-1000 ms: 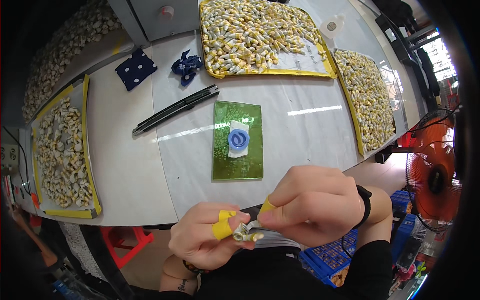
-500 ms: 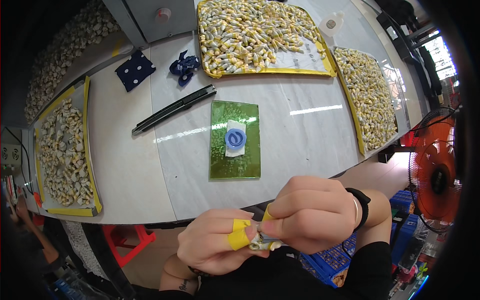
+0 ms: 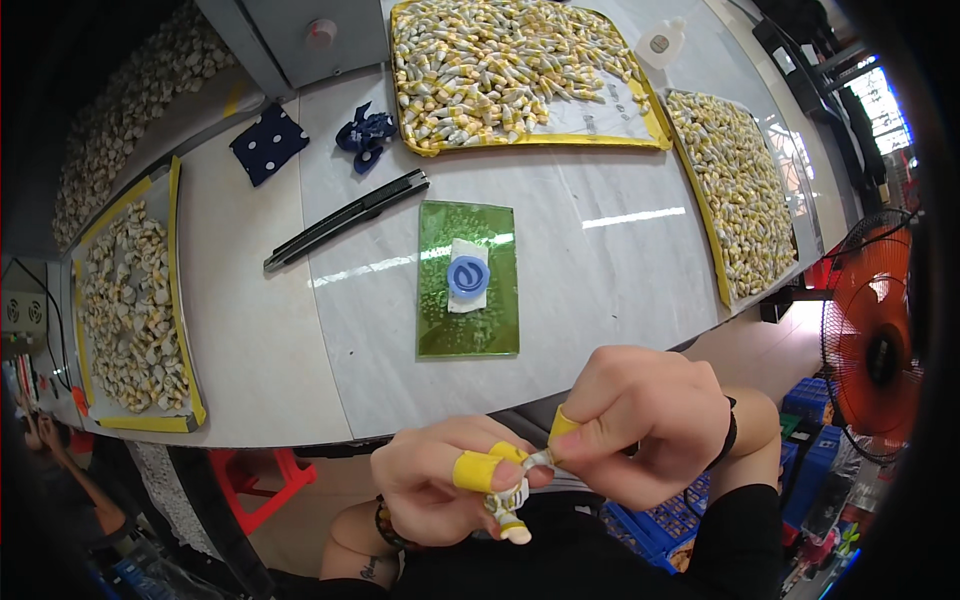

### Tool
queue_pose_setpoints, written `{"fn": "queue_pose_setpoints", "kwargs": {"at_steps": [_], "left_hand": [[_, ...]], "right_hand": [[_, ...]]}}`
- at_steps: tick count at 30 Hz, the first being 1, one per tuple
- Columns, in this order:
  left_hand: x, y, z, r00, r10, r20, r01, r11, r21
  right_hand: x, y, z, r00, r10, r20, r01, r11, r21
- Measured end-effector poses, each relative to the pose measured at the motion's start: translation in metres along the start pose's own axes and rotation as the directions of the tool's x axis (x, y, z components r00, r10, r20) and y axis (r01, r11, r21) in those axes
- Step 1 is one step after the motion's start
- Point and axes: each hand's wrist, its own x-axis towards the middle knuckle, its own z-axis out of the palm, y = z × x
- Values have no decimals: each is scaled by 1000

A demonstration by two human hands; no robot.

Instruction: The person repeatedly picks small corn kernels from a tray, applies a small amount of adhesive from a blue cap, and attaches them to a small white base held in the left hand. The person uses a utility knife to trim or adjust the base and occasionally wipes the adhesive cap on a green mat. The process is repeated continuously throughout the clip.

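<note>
Beyond the table's front edge, both hands are close together. My left hand [image 3: 435,485], yellow tape on its fingers, is closed around a few small white-and-yellow pieces [image 3: 508,505]; one pale tip pokes out below. Between the two hands is another small white piece [image 3: 537,460], its far end pinched by my right hand [image 3: 640,425], which has yellow tape on one finger. The pieces' exact kind is hard to make out. Nearest on the table lies a green glass plate [image 3: 468,335] carrying a white pad and a round blue piece [image 3: 467,277].
A large yellow-edged tray [image 3: 540,145] of similar pieces stands at the back, with more trays at right [image 3: 715,255] and left [image 3: 185,365]. A black utility knife [image 3: 345,220], dark blue cloths [image 3: 270,145] and a white bottle [image 3: 662,45] lie about. An orange fan [image 3: 880,340] stands at right.
My hands have moved slightly apart, exposing the white piece between them. The left hand has turned, so its pieces now hang lower. Things on the table stay put.
</note>
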Motion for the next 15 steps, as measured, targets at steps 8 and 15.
{"fn": "queue_pose_setpoints", "kwargs": {"at_steps": [8, 15], "left_hand": [[2, 0, 1, 997, -74, 17, 75, 991, -107], [5, -2, -3, 993, -74, 90, 87, 984, -154]], "right_hand": [[-2, 2, -6, 998, 64, 19, -66, 989, 130], [-2, 1, -6, 996, 83, 19, -85, 981, 172]]}}
